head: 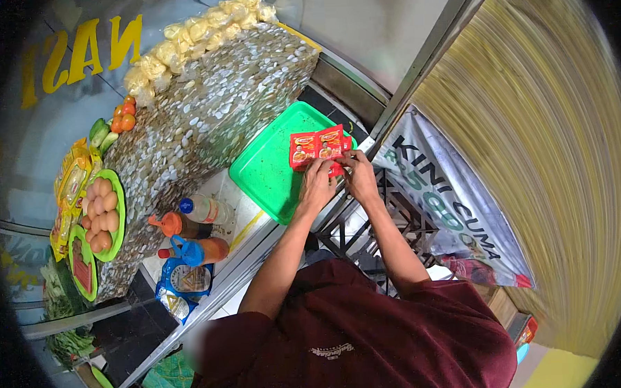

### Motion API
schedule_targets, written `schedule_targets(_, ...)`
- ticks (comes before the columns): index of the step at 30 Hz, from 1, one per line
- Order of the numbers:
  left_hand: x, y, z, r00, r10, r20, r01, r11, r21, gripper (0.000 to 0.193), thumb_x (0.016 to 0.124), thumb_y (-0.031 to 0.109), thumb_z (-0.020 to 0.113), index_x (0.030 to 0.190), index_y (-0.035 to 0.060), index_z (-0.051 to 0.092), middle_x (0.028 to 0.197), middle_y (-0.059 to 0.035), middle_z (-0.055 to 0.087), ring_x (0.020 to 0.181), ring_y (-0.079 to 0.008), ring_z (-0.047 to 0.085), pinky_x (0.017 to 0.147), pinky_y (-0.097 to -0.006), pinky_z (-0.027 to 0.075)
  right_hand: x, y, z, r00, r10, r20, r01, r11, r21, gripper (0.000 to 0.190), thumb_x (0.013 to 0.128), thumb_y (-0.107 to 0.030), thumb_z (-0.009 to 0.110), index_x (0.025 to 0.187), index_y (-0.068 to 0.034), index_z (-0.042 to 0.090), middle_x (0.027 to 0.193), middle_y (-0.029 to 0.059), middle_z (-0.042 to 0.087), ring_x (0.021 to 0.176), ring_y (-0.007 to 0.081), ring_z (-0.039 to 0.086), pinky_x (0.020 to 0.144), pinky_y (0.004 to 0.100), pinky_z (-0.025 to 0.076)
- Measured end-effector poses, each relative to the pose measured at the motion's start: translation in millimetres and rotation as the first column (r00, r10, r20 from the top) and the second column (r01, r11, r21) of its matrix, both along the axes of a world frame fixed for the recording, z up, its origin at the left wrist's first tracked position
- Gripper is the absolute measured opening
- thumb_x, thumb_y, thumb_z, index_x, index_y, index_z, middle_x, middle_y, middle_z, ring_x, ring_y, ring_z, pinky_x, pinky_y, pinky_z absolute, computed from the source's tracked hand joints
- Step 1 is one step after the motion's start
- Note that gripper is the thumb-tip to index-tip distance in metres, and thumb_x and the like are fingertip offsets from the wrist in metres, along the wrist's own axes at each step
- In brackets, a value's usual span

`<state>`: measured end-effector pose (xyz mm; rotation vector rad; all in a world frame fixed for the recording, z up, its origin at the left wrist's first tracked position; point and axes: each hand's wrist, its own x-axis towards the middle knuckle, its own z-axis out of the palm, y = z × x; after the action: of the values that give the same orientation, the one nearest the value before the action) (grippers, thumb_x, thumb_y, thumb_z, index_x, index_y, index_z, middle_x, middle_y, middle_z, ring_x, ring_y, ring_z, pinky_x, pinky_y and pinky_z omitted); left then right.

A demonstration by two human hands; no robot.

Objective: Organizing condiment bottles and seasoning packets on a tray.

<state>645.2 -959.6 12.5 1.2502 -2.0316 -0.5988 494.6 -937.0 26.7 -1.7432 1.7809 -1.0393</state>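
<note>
Red seasoning sachets (pixel 317 146), joined in a strip and printed with pictures, lie over the right part of a green plastic tray (pixel 260 167). My left hand (pixel 318 186) holds their near edge between thumb and fingers. From the right, my right hand (pixel 360 176) grips the lower right corner of the same sachets. More red sachets show partly beneath the top ones and between my hands; how many is hidden. The tray rests on a ledge beside the pebbled surface.
Left of the tray stand a clear bottle with a blue cap (pixel 207 209), sauce bottles (pixel 209 250) and blue packets (pixel 187 282). Eggs on a green plate (pixel 118 223), tomatoes (pixel 124 116) and bagged yellowish food (pixel 166 53) line the pebbled counter (pixel 198 115). A banner (pixel 446 198) hangs at right.
</note>
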Motion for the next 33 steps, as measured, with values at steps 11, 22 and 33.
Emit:
schedule_targets(11, 7.5, -13.7, 13.3, 0.995, 0.057, -0.085, -0.068, 0.990, -0.123, 0.025, 0.077, -0.007, 0.068, 0.101, -0.0019, 0.072, 0.102, -0.0168, 0.068, 0.095, -0.0371, 0.066, 0.084, -0.0437, 0.053, 7.1, -15.2, 27.4, 0.998, 0.066, 0.020, -0.065, 0.996, -0.059, 0.025, 0.080, 0.003, 0.075, 0.103, -0.005, 0.076, 0.099, 0.0146, 0.069, 0.095, 0.0327, 0.067, 0.086, 0.0402, 0.054)
schedule_targets(22, 54.4, -14.6, 93.0, 0.967, 0.107, -0.230, -0.121, 0.992, -0.047, 0.012, 0.088, 0.002, 0.072, 0.100, -0.0007, 0.074, 0.093, -0.0166, 0.071, 0.083, -0.0318, 0.070, 0.073, -0.0383, 0.054, 37.5, -33.3, 102.1, 0.978, 0.199, -0.059, -0.208, 0.923, -0.324, 0.016, 0.081, -0.002, 0.076, 0.097, -0.005, 0.077, 0.093, 0.0121, 0.070, 0.089, 0.0308, 0.068, 0.078, 0.0389, 0.054)
schedule_targets(33, 126.8, 21.4, 138.0, 0.966, 0.177, -0.191, -0.177, 0.984, 0.017, 0.019, 0.083, 0.002, 0.076, 0.101, -0.0017, 0.074, 0.094, -0.0173, 0.071, 0.081, -0.0333, 0.070, 0.072, -0.0386, 0.054, 87.6, -20.5, 126.2, 0.900, 0.434, 0.034, -0.424, 0.892, -0.160, 0.013, 0.088, -0.007, 0.074, 0.100, -0.003, 0.077, 0.093, 0.0121, 0.072, 0.084, 0.0268, 0.069, 0.077, 0.0357, 0.054)
